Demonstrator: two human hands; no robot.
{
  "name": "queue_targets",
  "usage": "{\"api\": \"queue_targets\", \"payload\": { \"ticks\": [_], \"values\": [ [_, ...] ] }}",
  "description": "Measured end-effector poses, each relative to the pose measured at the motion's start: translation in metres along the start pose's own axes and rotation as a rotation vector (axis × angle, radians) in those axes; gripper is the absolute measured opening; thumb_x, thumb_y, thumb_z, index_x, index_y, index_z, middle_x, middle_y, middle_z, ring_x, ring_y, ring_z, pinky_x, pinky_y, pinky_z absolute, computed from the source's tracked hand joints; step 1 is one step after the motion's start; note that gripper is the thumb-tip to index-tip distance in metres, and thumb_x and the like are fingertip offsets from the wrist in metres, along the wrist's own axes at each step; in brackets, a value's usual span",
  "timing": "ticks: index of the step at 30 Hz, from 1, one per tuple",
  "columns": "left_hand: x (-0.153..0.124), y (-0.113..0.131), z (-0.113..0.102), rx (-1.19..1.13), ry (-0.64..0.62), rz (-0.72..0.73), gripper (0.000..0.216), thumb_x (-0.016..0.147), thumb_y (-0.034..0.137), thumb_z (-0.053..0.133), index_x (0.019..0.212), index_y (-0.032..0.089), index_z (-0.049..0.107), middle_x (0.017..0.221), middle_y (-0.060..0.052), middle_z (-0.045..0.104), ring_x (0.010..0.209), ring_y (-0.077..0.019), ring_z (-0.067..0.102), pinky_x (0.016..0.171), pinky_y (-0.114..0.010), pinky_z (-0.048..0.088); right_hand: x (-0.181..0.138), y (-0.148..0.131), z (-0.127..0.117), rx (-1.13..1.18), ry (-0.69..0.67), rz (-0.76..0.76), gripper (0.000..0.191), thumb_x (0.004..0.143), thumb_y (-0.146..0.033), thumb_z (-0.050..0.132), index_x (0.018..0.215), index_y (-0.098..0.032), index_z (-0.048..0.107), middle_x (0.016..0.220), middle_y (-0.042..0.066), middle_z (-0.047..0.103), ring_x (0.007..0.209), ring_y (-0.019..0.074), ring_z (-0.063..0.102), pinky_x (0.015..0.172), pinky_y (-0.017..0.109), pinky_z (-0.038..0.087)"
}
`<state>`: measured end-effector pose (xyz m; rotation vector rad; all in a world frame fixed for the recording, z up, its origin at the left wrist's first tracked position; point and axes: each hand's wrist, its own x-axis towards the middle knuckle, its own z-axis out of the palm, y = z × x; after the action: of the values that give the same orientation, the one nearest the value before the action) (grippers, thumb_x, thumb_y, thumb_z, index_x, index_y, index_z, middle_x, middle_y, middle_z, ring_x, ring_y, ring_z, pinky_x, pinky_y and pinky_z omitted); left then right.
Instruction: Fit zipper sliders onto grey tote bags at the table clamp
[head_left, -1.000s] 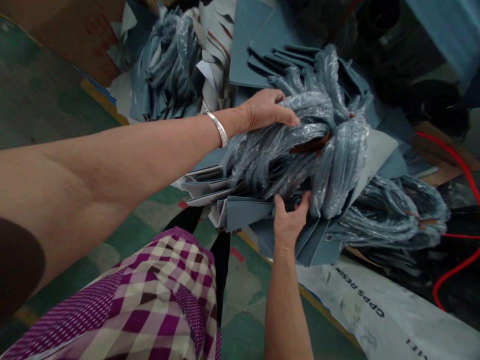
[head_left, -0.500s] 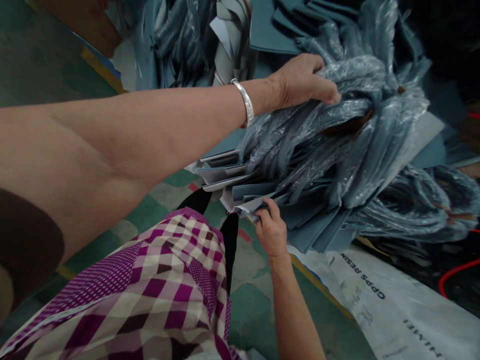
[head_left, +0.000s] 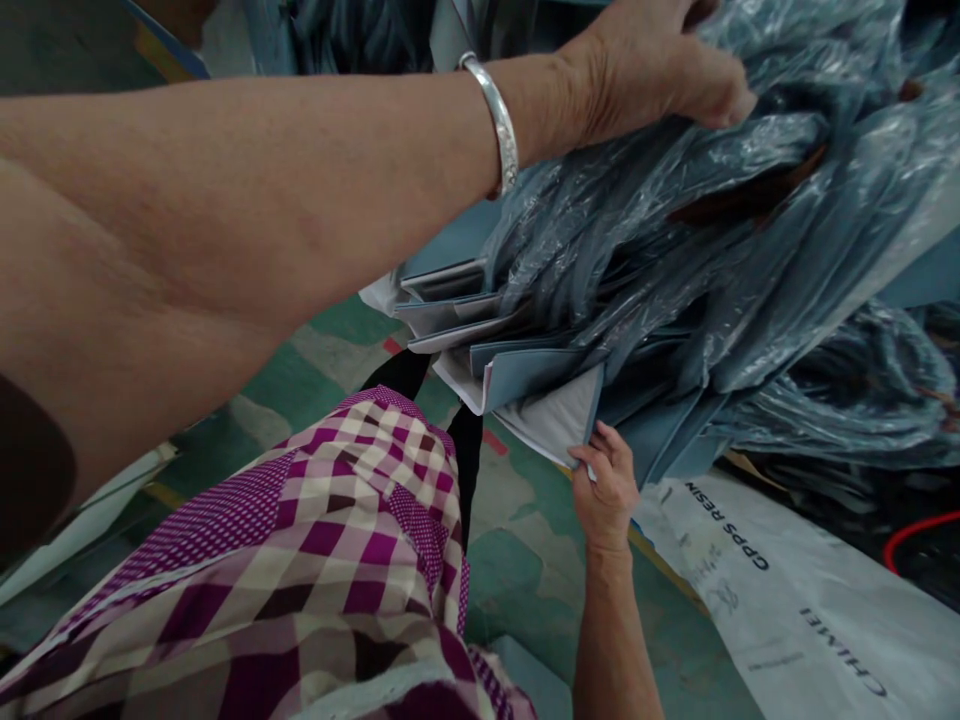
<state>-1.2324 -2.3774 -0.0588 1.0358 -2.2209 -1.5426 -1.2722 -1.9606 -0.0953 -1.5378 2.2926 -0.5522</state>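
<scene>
My left hand (head_left: 667,70), with a silver bangle on its wrist, is at the top, gripping a bundle of blue-grey strips in clear plastic (head_left: 720,250). Its thumb lies along the plastic; its other fingers are partly hidden. Flat blue-grey flaps with pale undersides fan out from the bundle's lower left side. At the bundle's lower edge, my right hand (head_left: 606,490) pinches the corner of one flap (head_left: 559,415) between thumb and fingers. That flap is turned so its pale, creased face shows.
Another plastic-wrapped coil (head_left: 862,400) lies to the right. Below it is a white sack (head_left: 787,590) printed with "GPPS RESIN" and "CHIMEI". A red cord (head_left: 915,540) curves at the right edge. More dark bundles (head_left: 360,35) stand at the back. The floor (head_left: 517,570) is worn green.
My right hand has moved slightly right and down, spreading the flap so its pale face shows. My left hand stays on the bundle; the view has shifted, putting it higher and further right.
</scene>
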Motion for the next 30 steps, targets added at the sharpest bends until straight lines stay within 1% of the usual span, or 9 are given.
{"api": "queue_targets", "payload": {
  "ticks": [4,6,9,12,13,15,17,21,30],
  "values": [
    [-0.052,-0.007,-0.001,0.176,0.218,0.471,0.087,0.084,0.050,0.041,0.137,-0.019,0.036,0.138,-0.020,0.047,0.137,-0.0287,0.039,0.104,-0.029,0.029,-0.006,-0.004,0.008,0.019,0.006,0.021,0.022,0.084,-0.010,0.051,0.084,-0.020,0.070,0.101,0.008,0.073,0.096,0.0194,0.071,0.085,0.034,0.060],
    [-0.107,-0.012,0.008,0.271,0.349,0.589,0.072,0.084,0.048,0.059,0.126,-0.011,0.054,0.133,-0.025,0.054,0.137,-0.0308,0.041,0.114,-0.035,0.024,-0.007,-0.007,0.010,0.039,0.016,0.024,0.021,0.083,-0.008,0.051,0.084,-0.020,0.068,0.098,0.008,0.074,0.095,0.0195,0.072,0.083,0.033,0.060],
    [-0.201,-0.030,0.043,0.089,0.032,0.304,0.039,0.084,0.042,0.067,0.111,0.015,0.061,0.116,-0.012,0.065,0.115,-0.0207,0.058,0.106,-0.031,0.043,-0.006,-0.012,0.011,0.060,0.027,0.024,0.020,0.082,-0.007,0.050,0.083,-0.019,0.067,0.101,0.010,0.074,0.094,0.0197,0.072,0.082,0.033,0.060],
    [-0.263,-0.067,0.091,0.059,0.040,-0.278,0.062,0.076,0.043,0.076,0.124,0.014,0.048,0.118,-0.017,0.061,0.110,-0.0289,0.062,0.098,-0.045,0.051,-0.004,-0.016,0.010,0.059,0.031,0.023,0.021,0.081,-0.007,0.050,0.084,-0.019,0.067,0.101,0.010,0.074,0.092,0.0199,0.073,0.081,0.033,0.060],
    [-0.273,-0.081,0.105,0.006,0.034,-0.460,0.070,0.073,0.045,0.078,0.126,0.014,0.045,0.123,-0.017,0.059,0.114,-0.0297,0.060,0.101,-0.046,0.049,-0.003,-0.017,0.010,0.054,0.034,0.021,0.021,0.081,-0.007,0.050,0.084,-0.019,0.067,0.101,0.009,0.075,0.091,0.0199,0.073,0.080,0.033,0.061],
    [-0.279,-0.106,0.125,-0.033,0.045,-0.556,0.080,0.072,0.050,0.078,0.131,0.014,0.039,0.128,-0.018,0.056,0.117,-0.0297,0.059,0.101,-0.046,0.049,-0.003,-0.017,0.008,0.042,0.037,0.012,0.020,0.082,-0.008,0.052,0.084,-0.019,0.067,0.099,0.009,0.075,0.089,0.0199,0.074,0.078,0.032,0.061],
    [-0.278,-0.124,0.136,-0.052,0.026,-0.492,0.074,0.077,0.049,0.075,0.132,0.015,0.039,0.125,-0.014,0.059,0.112,-0.0255,0.062,0.096,-0.041,0.052,-0.004,-0.016,0.005,0.027,0.037,0.001,0.019,0.083,-0.008,0.052,0.083,-0.019,0.067,0.096,0.008,0.075,0.089,0.0201,0.074,0.077,0.032,0.061],
    [-0.281,-0.132,0.143,-0.010,-0.044,-0.321,0.021,0.095,0.037,0.052,0.105,0.019,0.057,0.099,-0.005,0.065,0.091,-0.0191,0.064,0.082,-0.033,0.054,-0.009,-0.008,-0.003,-0.011,0.019,-0.027,0.015,0.087,-0.012,0.055,0.084,-0.019,0.068,0.093,0.008,0.075,0.087,0.0218,0.074,0.075,0.033,0.060],
    [-0.295,-0.101,0.177,0.108,-0.133,-0.025,0.020,0.089,0.011,0.041,0.086,0.018,0.059,0.080,-0.008,0.061,0.078,-0.0232,0.056,0.073,-0.036,0.049,0.008,0.001,-0.040,-0.107,-0.188,-0.135,0.014,0.091,-0.019,0.054,0.085,-0.020,0.066,0.081,0.004,0.073,0.076,0.0194,0.072,0.067,0.029,0.055]
  ]
}}
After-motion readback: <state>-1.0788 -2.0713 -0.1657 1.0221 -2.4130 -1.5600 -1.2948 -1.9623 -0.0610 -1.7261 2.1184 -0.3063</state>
